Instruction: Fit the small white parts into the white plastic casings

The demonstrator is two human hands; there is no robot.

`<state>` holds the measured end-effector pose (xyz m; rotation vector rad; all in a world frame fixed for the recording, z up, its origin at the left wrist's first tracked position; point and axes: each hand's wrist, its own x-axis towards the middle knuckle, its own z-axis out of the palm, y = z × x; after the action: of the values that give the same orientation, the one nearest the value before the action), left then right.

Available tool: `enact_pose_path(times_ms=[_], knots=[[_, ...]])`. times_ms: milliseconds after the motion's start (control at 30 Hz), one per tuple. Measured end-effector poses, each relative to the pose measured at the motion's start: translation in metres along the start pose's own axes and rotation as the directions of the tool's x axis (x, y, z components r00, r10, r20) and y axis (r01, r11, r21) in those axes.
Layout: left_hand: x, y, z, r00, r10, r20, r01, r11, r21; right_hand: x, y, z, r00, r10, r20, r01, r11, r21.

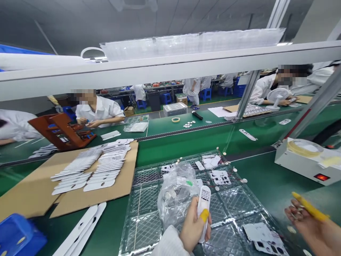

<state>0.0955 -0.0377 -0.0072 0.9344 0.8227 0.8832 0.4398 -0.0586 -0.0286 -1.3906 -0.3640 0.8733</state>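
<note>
Head view, item by item: left hand [193, 224], closed around a white plastic handset [204, 199], thumb pressed to its face, the thumb tip wearing a yellow fingertip cover [204, 215]. This hold leaves the printed black pattern near the handset's top uncovered, and a steady wrap around its lower half looks like the sound way to keep it from twisting. The handset is long, round-ended and clean-looking, held upright just above a clear ribbed tray [145, 231]. Right hand [306, 227], at the lower right, fingers curled and pinching a yellow stick [310, 211], perhaps a marker; its exact kind cannot be told. Lying on the tray: a crumpled clear plastic bag [174, 195] with small white parts inside, and white punched plastic sheets [220, 177]. To the left, a cardboard sheet [117, 177] carries rows of white plastic strips [106, 170]. Also present: a blue plastic bin [18, 236] at the lower left corner, a white box with a red display [306, 163] on the right, and a green workbench [181, 153] beneath everything. Across the bench, a co-worker [98, 110] in a white shirt works with both hands beside a brown rack [60, 131].
</note>
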Motion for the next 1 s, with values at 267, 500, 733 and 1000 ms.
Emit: enact_pose_path(times_ms=[267, 500, 733, 1000], knots=[[-0.007, 0.013, -0.001, 0.999, 0.029, 0.016, -0.029, 0.999, -0.038, -0.070, 0.004, 0.092, 0.915, 0.204, 0.348, -0.126, 0.964, -0.235], [-0.010, 0.013, -0.002, 0.999, -0.035, -0.026, 0.031, 0.986, -0.164, -0.117, 0.013, 0.159, 0.826, 0.027, 0.563, 0.056, 0.990, -0.129], [-0.004, 0.003, -0.008, 0.999, -0.033, -0.026, 0.027, 0.981, -0.194, -0.122, 0.046, 0.176, 0.755, -0.030, 0.655, 0.159, 0.978, -0.138], [-0.009, 0.019, -0.003, 0.999, -0.001, -0.035, -0.003, 0.994, -0.106, -0.117, 0.051, 0.172, 0.791, -0.086, 0.606, 0.292, 0.923, -0.250]])
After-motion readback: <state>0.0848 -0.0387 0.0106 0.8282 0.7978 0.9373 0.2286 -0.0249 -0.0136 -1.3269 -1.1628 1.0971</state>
